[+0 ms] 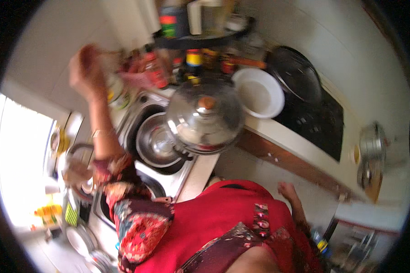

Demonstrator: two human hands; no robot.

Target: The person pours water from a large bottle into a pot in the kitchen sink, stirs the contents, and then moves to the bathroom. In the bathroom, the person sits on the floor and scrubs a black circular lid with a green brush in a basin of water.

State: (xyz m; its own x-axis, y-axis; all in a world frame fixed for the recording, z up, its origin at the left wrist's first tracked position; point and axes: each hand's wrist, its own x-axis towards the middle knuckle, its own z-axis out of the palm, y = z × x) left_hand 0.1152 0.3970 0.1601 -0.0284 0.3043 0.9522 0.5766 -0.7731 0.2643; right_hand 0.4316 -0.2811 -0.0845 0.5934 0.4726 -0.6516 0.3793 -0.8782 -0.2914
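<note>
My left hand [85, 73] is raised at the upper left beside the wall, blurred; whether its fingers hold anything cannot be told. Below and to its right, a steel basin [153, 140] sits in the sink [172, 175]. A domed glass lid [191, 128] with a brown knob overlaps the basin's right side in view; what lies under the lid is unclear. My right hand [287, 189] hangs low beside my body, away from the counter, its grip unclear. A white bowl [275, 99] stands between the lid and the black hob [317, 119].
A dark wok [295, 75] rests at the back of the hob. Sauce bottles [193, 61] crowd the back corner under a dark shelf [205, 41]. Plates [80, 240] stand at the lower left, near a bright window [20, 153]. Steel pots [372, 143] sit at the right.
</note>
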